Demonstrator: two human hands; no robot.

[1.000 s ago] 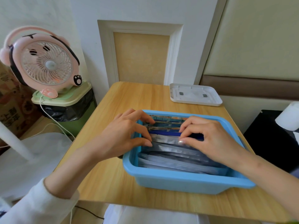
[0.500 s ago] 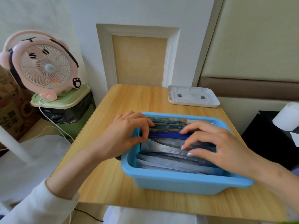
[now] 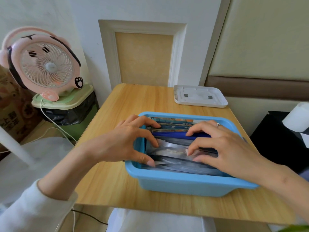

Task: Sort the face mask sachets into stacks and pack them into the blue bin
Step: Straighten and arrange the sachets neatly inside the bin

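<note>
Beneath both hands: face mask sachets (image 3: pixel 172 148), silver, blue and patterned, set on edge in the blue bin (image 3: pixel 184 185) on the worktop (image 3: pixel 117 181). Left hand (image 3: pixel 123 144): curled fingers (image 3: pixel 148 138) pinch silver sachets. Right hand (image 3: pixel 224 148): the same, further right. Beyond the fingertips: white tray (image 3: pixel 200 97).

- the bin (image 3: pixel 184 185) is sitting on the near right part of the table (image 3: pixel 133 104).
- the sachets (image 3: pixel 172 148) are standing on edge in the bin, one behind another.
- the left hand (image 3: pixel 123 144) is holding the sachets at their left end, and the right hand (image 3: pixel 222 148) at their right end.
- a tray (image 3: pixel 200 96) is lying on the table's far right corner, behind the bin.
- a fan (image 3: pixel 43 64) is sitting on a trash can (image 3: pixel 70 111) left of the table.
</note>
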